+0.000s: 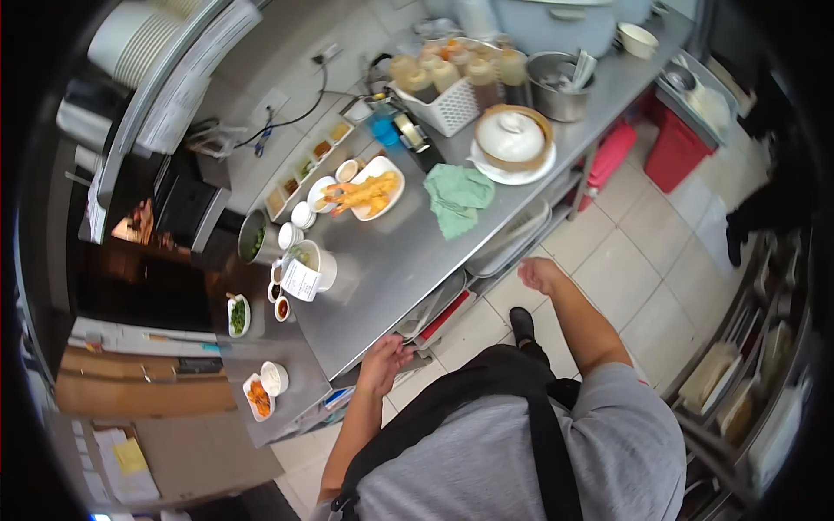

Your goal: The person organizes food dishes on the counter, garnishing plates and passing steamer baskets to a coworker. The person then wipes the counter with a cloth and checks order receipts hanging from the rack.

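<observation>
My left hand (385, 363) hovers by the front edge of the steel counter (382, 286), its fingers loosely curled with nothing visible in them. Off the counter's edge, over the tiled floor, my right hand (540, 274) is closed in a loose fist, and no object shows in it. On the counter lie a crumpled green cloth (459, 198) and a white dish of fried shrimp (372, 191). A white tub with a printed label (314, 266) stands farther left. A lidded clay pot (511, 139) sits on a white plate near the edge.
A white basket of squeeze bottles (447, 100) and a metal pot with utensils (560, 87) stand at the back. Small bowls of greens (238, 314) and orange food (258, 398) are at the left. A red bin (676, 152) and a shelving rack (738, 365) are right.
</observation>
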The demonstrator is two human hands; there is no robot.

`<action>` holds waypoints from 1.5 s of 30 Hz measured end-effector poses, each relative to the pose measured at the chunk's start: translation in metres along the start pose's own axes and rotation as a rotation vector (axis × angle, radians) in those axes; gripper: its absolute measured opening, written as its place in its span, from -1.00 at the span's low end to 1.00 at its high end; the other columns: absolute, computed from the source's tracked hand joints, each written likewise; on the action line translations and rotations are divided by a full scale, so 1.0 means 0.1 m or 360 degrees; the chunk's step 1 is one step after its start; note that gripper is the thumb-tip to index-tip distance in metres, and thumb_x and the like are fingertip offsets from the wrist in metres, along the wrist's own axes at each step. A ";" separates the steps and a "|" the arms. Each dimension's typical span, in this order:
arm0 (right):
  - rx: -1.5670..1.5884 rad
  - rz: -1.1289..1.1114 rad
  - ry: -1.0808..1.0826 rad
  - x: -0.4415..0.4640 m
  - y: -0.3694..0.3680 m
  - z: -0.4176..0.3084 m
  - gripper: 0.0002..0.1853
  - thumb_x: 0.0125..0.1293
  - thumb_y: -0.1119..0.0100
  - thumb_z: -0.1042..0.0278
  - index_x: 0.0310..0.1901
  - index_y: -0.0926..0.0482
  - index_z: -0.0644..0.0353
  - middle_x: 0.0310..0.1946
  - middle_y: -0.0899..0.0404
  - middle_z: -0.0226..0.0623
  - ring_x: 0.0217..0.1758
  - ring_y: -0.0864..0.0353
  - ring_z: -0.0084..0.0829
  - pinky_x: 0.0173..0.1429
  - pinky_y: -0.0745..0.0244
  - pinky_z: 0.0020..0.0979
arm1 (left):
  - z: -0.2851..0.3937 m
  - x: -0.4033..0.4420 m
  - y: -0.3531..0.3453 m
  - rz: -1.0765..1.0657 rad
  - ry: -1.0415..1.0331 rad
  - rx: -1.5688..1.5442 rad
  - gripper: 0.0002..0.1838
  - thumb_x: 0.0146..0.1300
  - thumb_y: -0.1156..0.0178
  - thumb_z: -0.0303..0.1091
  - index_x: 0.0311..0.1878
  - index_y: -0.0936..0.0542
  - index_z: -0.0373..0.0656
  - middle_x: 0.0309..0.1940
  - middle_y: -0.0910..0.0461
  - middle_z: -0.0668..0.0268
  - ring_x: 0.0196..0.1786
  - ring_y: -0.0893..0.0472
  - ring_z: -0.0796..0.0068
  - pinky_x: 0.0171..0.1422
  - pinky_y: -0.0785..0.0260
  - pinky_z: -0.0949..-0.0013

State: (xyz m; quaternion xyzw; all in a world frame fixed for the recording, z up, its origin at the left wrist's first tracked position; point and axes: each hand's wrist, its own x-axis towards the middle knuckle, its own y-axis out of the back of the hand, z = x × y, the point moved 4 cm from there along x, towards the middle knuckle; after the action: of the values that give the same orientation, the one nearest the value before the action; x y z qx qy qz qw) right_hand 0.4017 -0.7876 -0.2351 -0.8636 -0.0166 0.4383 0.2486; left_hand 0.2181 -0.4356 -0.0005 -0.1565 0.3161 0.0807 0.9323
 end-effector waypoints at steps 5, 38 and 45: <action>0.0711 0.0516 0.0164 0.07 0.18 0.05 -0.84 0.24 -0.08 0.31 -0.16 -0.46 0.08 -0.29 -0.52 -0.36 -0.25 -0.53 -0.43 -0.15 -0.46 -0.32 | -0.32 -0.48 0.44 0.0135 0.0128 -0.0084 -0.92 0.37 0.01 -0.33 -0.23 -0.43 -0.08 -0.48 -0.41 0.40 -0.25 -0.56 0.34 -0.06 -0.45 0.24; 0.0958 0.0170 0.0795 1.78 1.27 -2.35 -0.64 0.34 -0.05 0.04 0.11 -0.44 -0.05 0.13 -0.47 -0.42 0.21 -0.35 -0.31 0.20 -0.24 -0.06 | 1.20 0.88 -1.39 0.0152 -0.0197 0.0252 -0.67 0.45 0.11 -0.06 -0.37 -0.35 -0.06 -0.57 -0.30 0.43 -0.35 -0.51 0.39 -0.07 -0.44 0.23; 0.0817 0.0714 0.0779 1.34 1.85 -2.45 -0.70 0.34 0.05 0.28 -0.01 -0.53 0.23 -0.19 -0.56 -0.27 -0.21 -0.49 -0.37 0.03 -0.51 -0.22 | 1.07 0.84 -1.04 0.0225 -0.0195 0.0104 -0.67 0.45 0.12 -0.08 -0.37 -0.35 -0.08 -0.54 -0.31 0.41 -0.37 -0.52 0.40 -0.11 -0.45 0.31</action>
State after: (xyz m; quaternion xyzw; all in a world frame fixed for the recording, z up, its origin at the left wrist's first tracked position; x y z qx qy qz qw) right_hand 0.6366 -1.0183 -0.2970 -0.8345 0.3410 0.2535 0.3506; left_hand 0.3704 -0.4922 0.0529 -0.0980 0.2712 0.1454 0.9464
